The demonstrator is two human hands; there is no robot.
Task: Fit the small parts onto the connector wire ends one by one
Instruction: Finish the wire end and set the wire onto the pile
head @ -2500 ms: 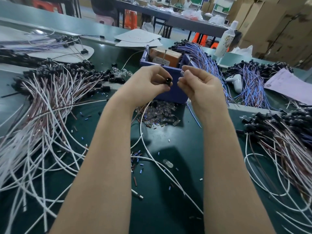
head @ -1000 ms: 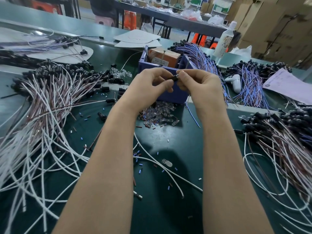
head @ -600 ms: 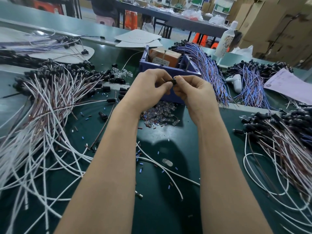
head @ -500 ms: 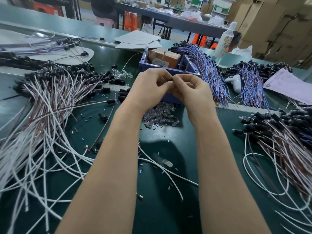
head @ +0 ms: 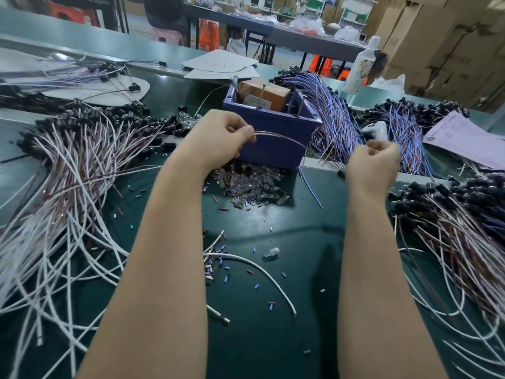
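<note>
Fingers (head: 246,131) of the left hand (head: 218,140) pinch a reddish wire (head: 278,137) arcing before the blue bin (head: 273,151); right hand (head: 371,162) curls tight, its hold too blurred to tell. Label on the box (head: 269,93) unreadable.

Green workbench (head: 273,337) under the fingers (head: 232,123). Well beyond them: long dark table (head: 300,41), pink stool (head: 166,34), orange stools (head: 322,62). Cardboard boxes (head: 451,36) stacked far right of them.
</note>
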